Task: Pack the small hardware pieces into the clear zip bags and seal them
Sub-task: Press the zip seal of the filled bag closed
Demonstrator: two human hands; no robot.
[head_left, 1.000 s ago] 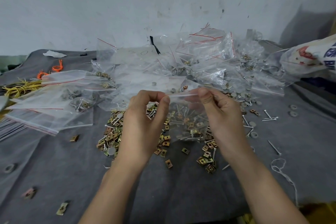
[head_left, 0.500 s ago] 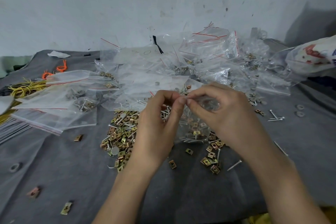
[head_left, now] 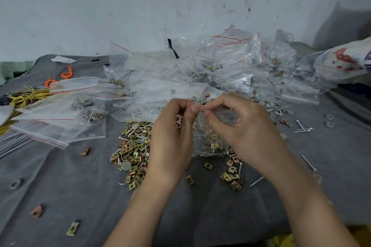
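A pale wall (head_left: 140, 6), flecked with dark specks, is rising at the back. A grey cloth (head_left: 60, 176) is lying spread out below it, filling the foreground. Soft, even light is falling over it all, while a dark shadow (head_left: 345, 26) is spreading across the wall's right end. A yellow patch (head_left: 285, 240) is showing past the cloth's near edge.

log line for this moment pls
step: sealing | left hand: pinches zip bag top | right hand: pinches same top | contents: clips, nails | loose clips: on grey cloth
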